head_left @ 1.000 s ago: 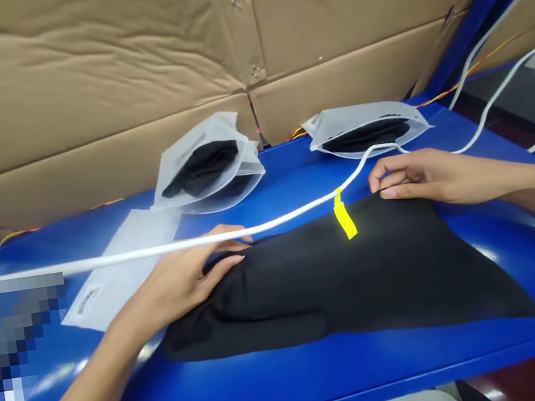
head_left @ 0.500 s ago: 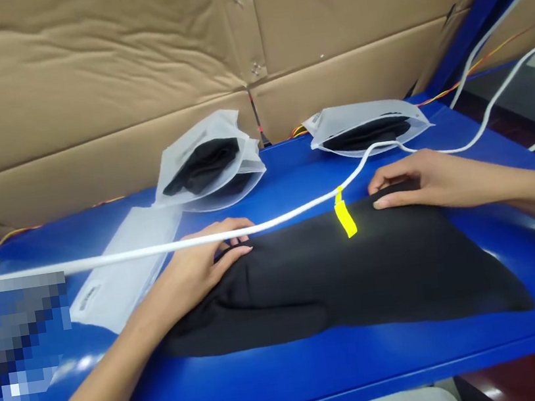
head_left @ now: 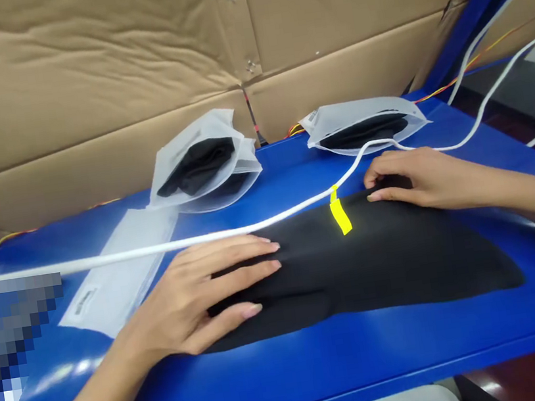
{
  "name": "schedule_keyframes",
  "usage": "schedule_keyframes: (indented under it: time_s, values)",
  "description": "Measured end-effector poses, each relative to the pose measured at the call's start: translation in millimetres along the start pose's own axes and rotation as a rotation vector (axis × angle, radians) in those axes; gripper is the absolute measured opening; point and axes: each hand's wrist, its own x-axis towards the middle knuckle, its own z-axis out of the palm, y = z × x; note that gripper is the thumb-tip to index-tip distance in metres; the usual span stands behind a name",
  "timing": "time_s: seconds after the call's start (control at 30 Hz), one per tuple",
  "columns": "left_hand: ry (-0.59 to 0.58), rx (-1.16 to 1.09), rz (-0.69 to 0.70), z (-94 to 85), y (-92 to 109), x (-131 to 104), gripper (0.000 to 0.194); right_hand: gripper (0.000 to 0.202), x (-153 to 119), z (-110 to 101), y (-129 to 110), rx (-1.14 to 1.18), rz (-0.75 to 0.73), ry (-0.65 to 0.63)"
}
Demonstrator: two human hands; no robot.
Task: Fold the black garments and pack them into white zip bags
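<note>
**Both hands flat on black garment, blue table**

Black garment (head_left: 381,264) lies spread flat on the blue table (head_left: 321,372), near the front edge, long axis running left-right. Right end tapers to a point at the table's right side.

Left hand (head_left: 201,296): palm down, fingers spread and extended, resting on the garment's left end. Not gripping, nothing pinched, hand is open and pressing flat on the fabric.

Right hand (head_left: 409,180): on the garment's far upper edge, right of centre. Fingers curled down onto the fabric, fingertips touching it. Can't tell if the edge is actually pinched between thumb and fingers or just pressed; the thumb side is hidden.

White cable (head_left: 203,239) runs across the table from the left, passing just beyond the left hand's fingertips and over the garment's far edge, then curves up past the right hand toward the right rear. Yellow tag (head_left: 340,215) hangs off the cable, lying on the garment between the two hands, nearer the right one.

Behind:
- frosted bag (head_left: 202,163) with dark folded fabric inside, rear centre-left, apart from the garment
- second frosted bag (head_left: 361,126), also with dark contents, rear right, just beyond the right hand
- flat bags (head_left: 118,268) stacked left of the left hand, near it, not touching
- cardboard wall (head_left: 129,67) along the back of the table
</note>
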Motion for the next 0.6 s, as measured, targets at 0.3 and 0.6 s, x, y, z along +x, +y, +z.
schedule_keyframes:
  time_s: [0.3, 0.6]
  values:
    - [-0.339, 0.033, -0.032, 7.3, -3.3, 10.2, 0.059, 0.044, -2.1, -9.8, -13.6, 0.188, 0.154, -0.093]
    - [-0.339, 0.008, -0.079, 15.1, -0.4, 10.3, 0.062, 0.05, -7.0, -20.0, -12.5, 0.347, 0.241, -0.259]
